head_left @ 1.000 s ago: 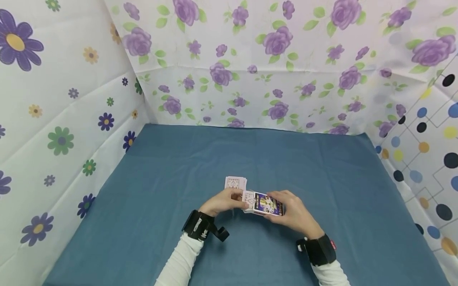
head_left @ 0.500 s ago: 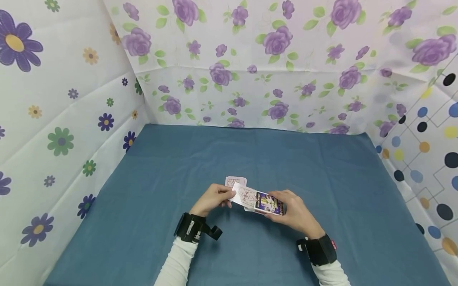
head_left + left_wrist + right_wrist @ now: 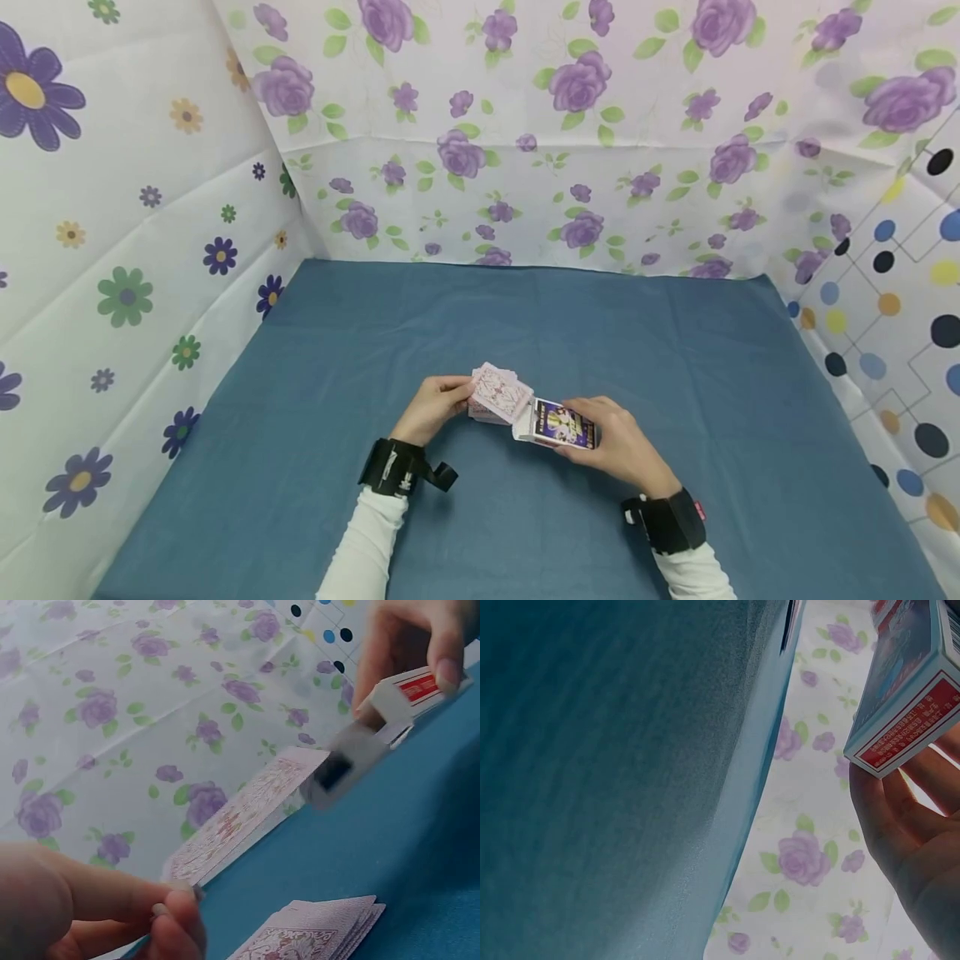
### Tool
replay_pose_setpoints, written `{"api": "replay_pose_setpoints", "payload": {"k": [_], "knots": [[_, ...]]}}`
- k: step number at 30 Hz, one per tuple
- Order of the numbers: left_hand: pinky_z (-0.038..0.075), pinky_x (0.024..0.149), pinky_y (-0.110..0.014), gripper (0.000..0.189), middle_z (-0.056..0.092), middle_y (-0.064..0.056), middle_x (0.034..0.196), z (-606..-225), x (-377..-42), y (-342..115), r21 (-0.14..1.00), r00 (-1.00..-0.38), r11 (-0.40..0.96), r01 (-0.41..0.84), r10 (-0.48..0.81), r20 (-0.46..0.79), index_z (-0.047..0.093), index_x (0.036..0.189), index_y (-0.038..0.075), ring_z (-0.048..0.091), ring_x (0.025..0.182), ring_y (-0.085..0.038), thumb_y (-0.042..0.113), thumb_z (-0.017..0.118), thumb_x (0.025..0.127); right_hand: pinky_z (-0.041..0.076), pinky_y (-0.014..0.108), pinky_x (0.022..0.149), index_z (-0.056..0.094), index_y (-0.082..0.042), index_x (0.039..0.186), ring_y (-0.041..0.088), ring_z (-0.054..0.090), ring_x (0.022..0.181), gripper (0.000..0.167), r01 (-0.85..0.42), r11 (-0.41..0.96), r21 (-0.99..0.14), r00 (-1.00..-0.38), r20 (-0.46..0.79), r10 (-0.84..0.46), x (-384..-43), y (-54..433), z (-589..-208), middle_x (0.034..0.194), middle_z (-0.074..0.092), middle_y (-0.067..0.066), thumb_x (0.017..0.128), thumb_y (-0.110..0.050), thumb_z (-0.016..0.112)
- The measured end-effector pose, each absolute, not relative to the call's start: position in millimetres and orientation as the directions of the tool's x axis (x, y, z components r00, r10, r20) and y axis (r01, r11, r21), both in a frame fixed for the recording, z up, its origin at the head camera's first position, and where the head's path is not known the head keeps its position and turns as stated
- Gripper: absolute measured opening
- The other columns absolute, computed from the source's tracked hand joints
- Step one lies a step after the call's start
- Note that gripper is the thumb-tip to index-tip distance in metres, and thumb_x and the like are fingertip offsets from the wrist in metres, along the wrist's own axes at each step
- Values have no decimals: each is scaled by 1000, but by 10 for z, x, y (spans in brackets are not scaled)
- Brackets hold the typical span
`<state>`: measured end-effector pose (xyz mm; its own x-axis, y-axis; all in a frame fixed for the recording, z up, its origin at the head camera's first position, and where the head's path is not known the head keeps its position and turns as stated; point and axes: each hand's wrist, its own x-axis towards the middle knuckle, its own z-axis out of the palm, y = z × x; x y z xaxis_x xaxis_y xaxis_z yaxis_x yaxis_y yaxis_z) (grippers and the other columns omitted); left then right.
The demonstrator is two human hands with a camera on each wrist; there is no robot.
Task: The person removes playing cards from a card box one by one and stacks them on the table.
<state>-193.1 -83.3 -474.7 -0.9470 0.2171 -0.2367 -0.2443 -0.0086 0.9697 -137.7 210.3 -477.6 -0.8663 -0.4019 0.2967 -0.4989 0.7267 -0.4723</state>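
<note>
Between thumb and fingers, my left hand (image 3: 431, 410) pinches the edge of a playing card (image 3: 501, 392) with a red patterned back. In the left wrist view this card (image 3: 244, 817) is tilted above the table, over a small stack of playing cards (image 3: 307, 934) lying back up. My right hand (image 3: 615, 437) grips a card box (image 3: 562, 425) by its sides, its picture face up and its open end toward my left hand. A grey flap (image 3: 349, 761) hangs from that end. The red label on the box's side (image 3: 911, 727) shows in the right wrist view.
A blue cloth (image 3: 570, 333) covers the table. Floral sheets (image 3: 465, 208) stand behind it and on the left, and a dotted sheet (image 3: 900, 333) on the right. Black straps (image 3: 393, 468) with cameras sit on both wrists.
My left hand has pulled the card out of the box, moving left and slightly away, and brought it over the stack. My right hand has held the box almost still.
</note>
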Motion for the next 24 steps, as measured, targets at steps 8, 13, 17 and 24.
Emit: {"api": "replay_pose_setpoints", "payload": {"k": [8,13,17,24], "knots": [[49,67,-23,28,65,3,77,-4846,-2126,-899,971,-969,-21,-239,65,-237,68,113,-3,59,68,-7,15,67,92,49,35,78,62,-10,128,19,60,105,63,-485,730,-482,-874,282,-395,-1378,2113,-4766,121,66,6,76,-38,82],[48,63,-23,24,67,-1,76,-4938,-2224,-892,972,-976,81,-220,-8,-220,71,107,0,60,64,-9,17,70,90,49,35,78,62,-10,128,18,59,104,63,-481,732,-482,-876,275,-395,-1375,2115,-4765,121,66,6,76,-38,82],[46,62,-25,22,70,-9,83,-4982,-2292,-848,969,-984,173,-178,-47,-173,73,104,1,60,63,-11,17,71,89,48,34,78,63,-11,128,18,59,103,62,-481,731,-484,-877,274,-395,-1370,2118,-4766,121,66,6,75,-37,82],[45,60,-25,18,71,-17,90,-5032,-2399,-749,951,-995,296,-94,-69,-77,75,99,1,54,59,-12,16,72,88,49,33,77,63,-10,128,18,60,102,62,-483,731,-482,-876,280,-393,-1372,2124,-4783,120,66,6,75,-36,83]]}}
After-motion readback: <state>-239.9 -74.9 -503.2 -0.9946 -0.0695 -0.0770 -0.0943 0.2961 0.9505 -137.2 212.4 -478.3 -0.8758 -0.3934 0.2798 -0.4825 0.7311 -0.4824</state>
